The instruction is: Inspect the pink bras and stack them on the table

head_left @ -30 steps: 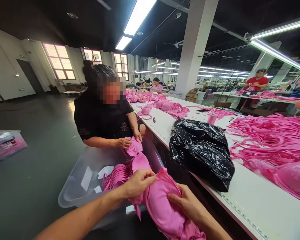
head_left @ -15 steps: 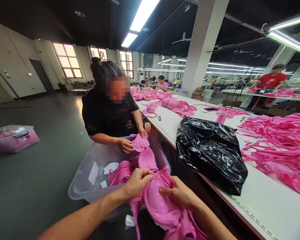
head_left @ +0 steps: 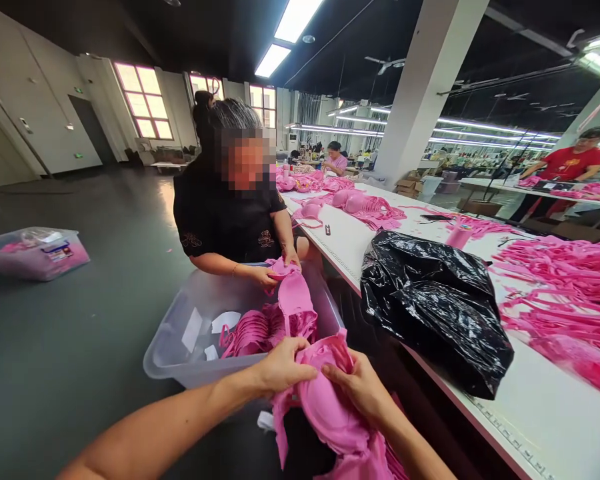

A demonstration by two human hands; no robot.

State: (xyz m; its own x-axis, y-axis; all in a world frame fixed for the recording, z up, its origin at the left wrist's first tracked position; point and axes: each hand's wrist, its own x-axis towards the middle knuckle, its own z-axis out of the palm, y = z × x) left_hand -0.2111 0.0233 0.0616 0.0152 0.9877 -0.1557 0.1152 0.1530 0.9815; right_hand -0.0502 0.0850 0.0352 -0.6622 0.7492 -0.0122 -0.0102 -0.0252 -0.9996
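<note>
A pink bra (head_left: 330,407) hangs between my two hands, low in the middle of the head view. My left hand (head_left: 287,365) pinches its upper left edge, thumb on the front of the cup. On the other side my right hand (head_left: 357,381) grips the cup, thumb pressed on its face and fingers behind. More pink fabric hangs below, partly cut off by the frame. Just beyond my hands stands a clear plastic bin (head_left: 180,363) with stacked pink bra cups (head_left: 250,331) in it. Over that bin, a co-worker's hands (head_left: 275,270) hold another pink bra (head_left: 295,293).
To the right runs a long white table (head_left: 545,393) bearing a black plastic bag (head_left: 435,310) at its near edge and piles of pink straps (head_left: 570,273). A co-worker in black (head_left: 225,213) sits across the bin. Another bin (head_left: 35,253) rests on the floor at left.
My left thumb has moved onto the cup's front, and both hands sit closer together. The co-worker's bra has been drawn nearer to that person. The view has shifted slightly left.
</note>
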